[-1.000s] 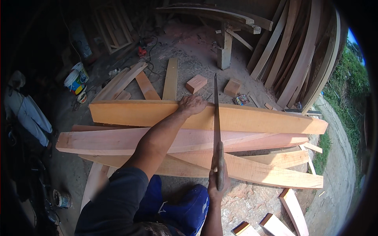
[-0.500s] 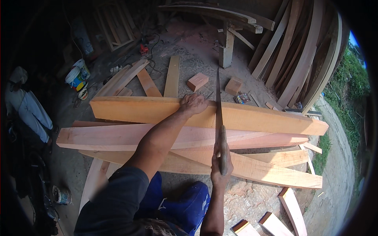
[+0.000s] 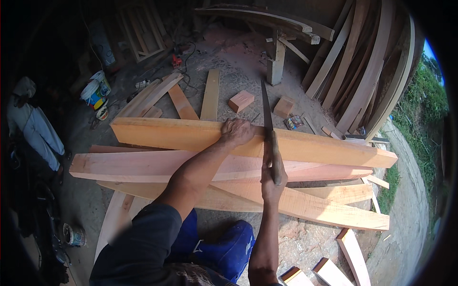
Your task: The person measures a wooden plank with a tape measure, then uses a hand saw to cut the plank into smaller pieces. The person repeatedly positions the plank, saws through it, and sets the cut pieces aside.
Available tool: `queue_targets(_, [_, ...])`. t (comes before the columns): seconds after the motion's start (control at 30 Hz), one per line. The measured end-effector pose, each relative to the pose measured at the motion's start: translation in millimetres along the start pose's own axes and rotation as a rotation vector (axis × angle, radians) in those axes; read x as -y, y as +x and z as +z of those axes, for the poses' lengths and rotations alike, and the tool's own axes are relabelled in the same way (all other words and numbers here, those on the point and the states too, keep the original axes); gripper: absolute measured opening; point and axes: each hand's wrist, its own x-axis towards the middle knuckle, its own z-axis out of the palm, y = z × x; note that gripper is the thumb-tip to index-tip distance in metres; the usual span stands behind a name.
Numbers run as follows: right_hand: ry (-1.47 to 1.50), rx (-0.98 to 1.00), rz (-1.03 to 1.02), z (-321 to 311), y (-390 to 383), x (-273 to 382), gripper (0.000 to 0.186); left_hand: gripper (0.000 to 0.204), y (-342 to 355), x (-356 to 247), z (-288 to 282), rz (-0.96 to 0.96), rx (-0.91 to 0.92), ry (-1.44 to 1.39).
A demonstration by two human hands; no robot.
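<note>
Wraps right hand [image 3: 272, 187] round saw handle [image 3: 276, 164], rests left hand [image 3: 237, 131] (can't tell grip) on beam [image 3: 167, 136], likely heavy, stiff, best steadied on top.

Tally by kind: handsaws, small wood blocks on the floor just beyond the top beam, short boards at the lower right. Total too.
Handsaw: 1
Small wood blocks: 2
Short boards: 3
Total: 6

Saw [image 3: 268, 119], obstacle across beam [image 3: 176, 135]
</note>
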Motion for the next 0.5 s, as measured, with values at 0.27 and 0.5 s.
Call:
queue_targets(0.27, [-0.177,0.021,0.050,-57,-188,78,0.057,0.043,11,8,14,0.049,-0.037,0.030])
queue_targets(0.5, [-0.008,-0.005,0.070,15,42,27,0.049,0.042,-3,1,-6,0.058,0.038,0.077])
